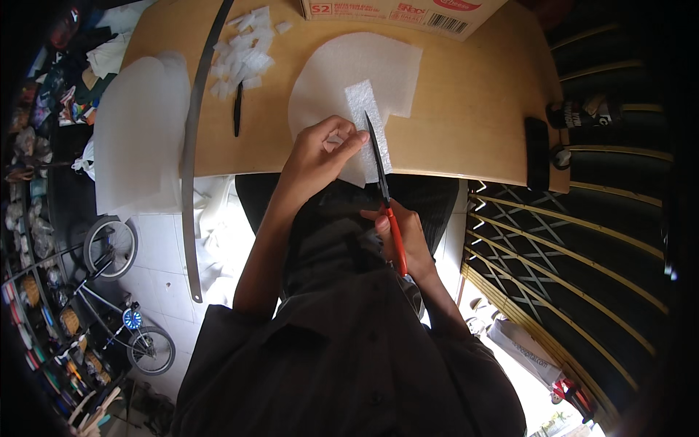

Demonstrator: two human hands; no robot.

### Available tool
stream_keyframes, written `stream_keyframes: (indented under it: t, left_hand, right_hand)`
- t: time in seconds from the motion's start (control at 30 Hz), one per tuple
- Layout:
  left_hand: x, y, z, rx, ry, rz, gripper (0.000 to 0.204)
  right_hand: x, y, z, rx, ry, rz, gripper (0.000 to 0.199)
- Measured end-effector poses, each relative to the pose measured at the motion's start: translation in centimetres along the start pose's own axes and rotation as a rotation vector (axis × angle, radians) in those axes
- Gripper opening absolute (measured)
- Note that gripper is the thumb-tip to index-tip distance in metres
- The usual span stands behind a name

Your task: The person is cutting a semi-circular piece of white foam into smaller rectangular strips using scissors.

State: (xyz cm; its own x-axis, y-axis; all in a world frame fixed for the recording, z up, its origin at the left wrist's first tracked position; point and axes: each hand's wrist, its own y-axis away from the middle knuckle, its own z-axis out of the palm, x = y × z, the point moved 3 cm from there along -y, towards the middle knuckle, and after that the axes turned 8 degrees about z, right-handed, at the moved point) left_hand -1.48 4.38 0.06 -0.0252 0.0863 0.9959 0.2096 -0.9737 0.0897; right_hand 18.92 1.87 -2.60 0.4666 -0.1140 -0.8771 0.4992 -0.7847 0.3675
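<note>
A narrow strip of white foam sheet point(359, 96) stands out over the table's near edge. My left hand point(318, 151) pinches it with thumb and fingers at its left side. My right hand point(412, 239) grips red-handled scissors point(396, 231), whose dark blades point away from me and lie along the strip's right part. Whether the blades are parted is hard to make out. Under the strip, a larger rounded white foam sheet point(320, 76) rests on the table. A pile of small cut white pieces point(244, 54) lies farther left.
A long metal ruler point(191, 164) crosses the wooden table point(480, 109) on the left, overhanging its near edge. Beside it are a black pen point(237, 113) and more white sheets point(138, 138). A cardboard box point(393, 13) stands at the back; a black object point(537, 154) sits right.
</note>
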Motion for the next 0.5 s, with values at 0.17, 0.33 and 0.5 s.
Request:
stream_keyframes:
  t: [0.17,0.33,0.5]
  left_hand:
    - [-0.4,-0.4,-0.8,0.072,0.006,0.01,0.023]
    - [-0.9,-0.6,-1.2,0.03,0.011,0.071,0.022]
    - [-1.2,-0.9,-1.4,0.015,-0.057,0.054,0.023]
  right_hand:
    - [-1.8,0.0,-0.5,-0.023,0.054,-0.036,0.066]
    - [0.5,0.1,0.5,-0.067,0.023,0.034,0.063]
    - [-0.1,0.2,0.8,-0.082,-0.026,0.163,0.06]
